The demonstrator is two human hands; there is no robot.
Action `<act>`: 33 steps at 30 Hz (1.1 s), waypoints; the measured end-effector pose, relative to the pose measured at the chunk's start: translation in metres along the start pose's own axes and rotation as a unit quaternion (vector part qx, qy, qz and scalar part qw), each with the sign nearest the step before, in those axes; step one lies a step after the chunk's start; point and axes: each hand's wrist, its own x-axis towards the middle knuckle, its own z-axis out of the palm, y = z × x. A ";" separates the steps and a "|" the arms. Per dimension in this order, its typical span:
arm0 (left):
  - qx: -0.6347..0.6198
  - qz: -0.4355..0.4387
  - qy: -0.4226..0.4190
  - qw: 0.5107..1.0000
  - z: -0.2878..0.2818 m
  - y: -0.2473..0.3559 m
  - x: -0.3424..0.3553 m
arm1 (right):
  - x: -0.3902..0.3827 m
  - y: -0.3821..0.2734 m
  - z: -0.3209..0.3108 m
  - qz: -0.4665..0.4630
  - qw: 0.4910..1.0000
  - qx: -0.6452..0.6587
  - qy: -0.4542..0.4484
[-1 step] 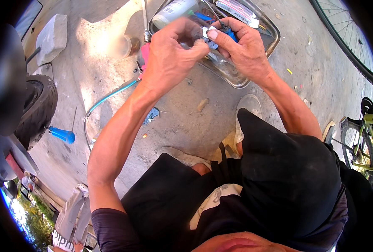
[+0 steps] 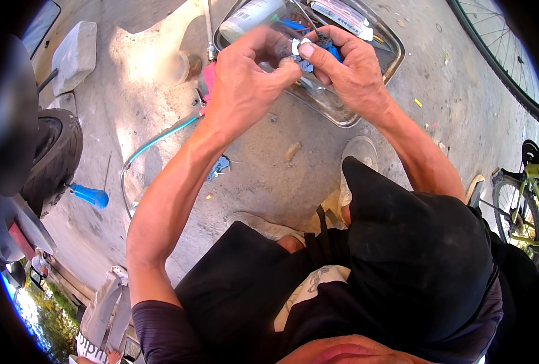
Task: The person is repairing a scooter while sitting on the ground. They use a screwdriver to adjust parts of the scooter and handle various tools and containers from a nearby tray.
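Observation:
Above a dented metal tray (image 2: pixel 391 61), my left hand (image 2: pixel 251 82) pinches a small white and dark grey piece (image 2: pixel 299 47), its fingertips partly blurred. My right hand (image 2: pixel 348 76) grips the same piece with its thumb on it, beside a blue object (image 2: pixel 333 50) under the fingers; I cannot make out what that is. Inside the tray lie a pale plastic bottle (image 2: pixel 248 18), a white packet (image 2: pixel 342 17) and small tools. A pink tool (image 2: pixel 209 79) on a metal rod, with a teal hose (image 2: pixel 163 136), lies left of the tray, partly behind my left hand.
A tyre (image 2: pixel 63 151), a blue-handled screwdriver (image 2: pixel 89 195) and a concrete block (image 2: pixel 72 57) are at left. A blurred container (image 2: pixel 178 70) and blue scrap (image 2: pixel 219 167) lie on the floor. Bicycle wheels (image 2: pixel 503 60) stand at right. Another person's pale-clothed part (image 2: pixel 96 327) shows lower left.

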 end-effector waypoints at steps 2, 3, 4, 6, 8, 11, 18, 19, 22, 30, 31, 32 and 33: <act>-0.011 0.009 0.012 1.000 0.001 -0.004 -0.004 | 0.003 0.006 -0.006 0.033 0.999 -0.002 0.043; -0.021 0.034 0.030 0.999 0.000 -0.006 -0.008 | 0.006 0.010 -0.012 0.050 0.997 -0.003 0.065; -0.031 0.059 0.048 0.997 -0.002 -0.007 -0.011 | 0.009 0.011 -0.023 0.056 0.994 0.045 0.080; -0.049 0.090 0.048 0.994 -0.005 -0.008 -0.012 | 0.003 0.022 -0.023 0.050 0.997 0.013 0.063; -0.066 0.104 0.017 0.992 -0.007 -0.005 -0.011 | 0.001 0.024 -0.019 0.036 0.999 -0.003 0.012; -0.141 0.008 0.001 0.990 -0.007 0.000 -0.002 | 0.000 0.016 -0.009 0.030 0.995 0.094 0.005; -0.257 -0.005 0.026 0.966 0.000 -0.003 -0.001 | -0.002 0.013 -0.016 0.055 0.996 0.053 -0.038; -0.301 -0.016 0.036 0.953 0.001 -0.003 0.000 | -0.003 0.014 -0.019 0.074 0.995 0.058 -0.025; -0.345 0.014 0.074 0.936 -0.005 0.005 -0.003 | -0.005 0.045 -0.030 0.117 0.977 0.160 0.076; 0.087 -0.032 -0.057 0.994 -0.028 0.030 -0.028 | -0.022 0.056 -0.066 0.133 0.972 0.164 0.104; 0.148 0.048 -0.048 0.987 -0.024 0.023 -0.026 | -0.023 0.044 -0.056 0.127 0.974 0.172 0.074; 0.206 0.124 -0.042 0.970 -0.015 0.011 -0.028 | -0.027 0.033 -0.049 0.124 0.977 0.172 0.020; 0.264 0.198 -0.036 0.943 -0.007 0.004 -0.030 | -0.028 0.025 -0.040 0.109 0.979 0.172 -0.004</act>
